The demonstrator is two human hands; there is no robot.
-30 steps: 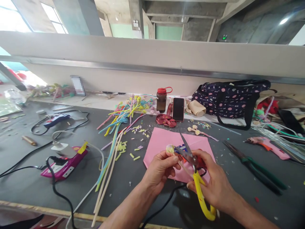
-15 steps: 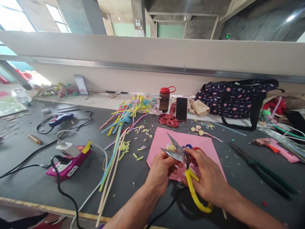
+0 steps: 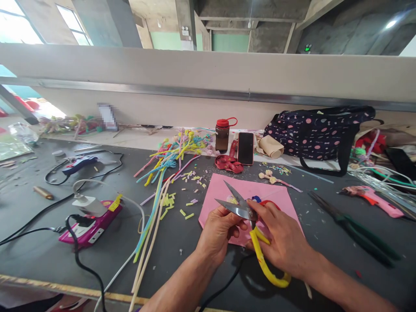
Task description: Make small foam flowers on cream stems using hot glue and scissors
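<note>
My right hand (image 3: 281, 242) is closed round a pair of scissors (image 3: 238, 210) with yellow-wrapped handles. Their blades stand apart and point up and to the left. Just below the blades, my left hand (image 3: 216, 232) has its fingers pinched together; whatever they hold is hidden. A small pale-yellow piece (image 3: 232, 199) shows behind the blades. Under both hands lies a pink sheet (image 3: 216, 190). Past my right fingers a dark blue bit (image 3: 256, 199) and a red curved piece (image 3: 270, 202) are partly covered.
Fuzzy coloured stems (image 3: 175, 156) and cut bits (image 3: 169, 201) lie left of the sheet. Farther left sits a magenta power strip (image 3: 94, 232) with cables. A bottle (image 3: 222, 138), phone (image 3: 245, 148) and bag (image 3: 312, 134) stand behind. Green-handled shears (image 3: 360, 236) and a pink glue gun (image 3: 373, 200) lie right.
The whole scene has shifted slightly left as the camera turned. Both hands and the scissors keep almost the same pose, with the blades still apart.
</note>
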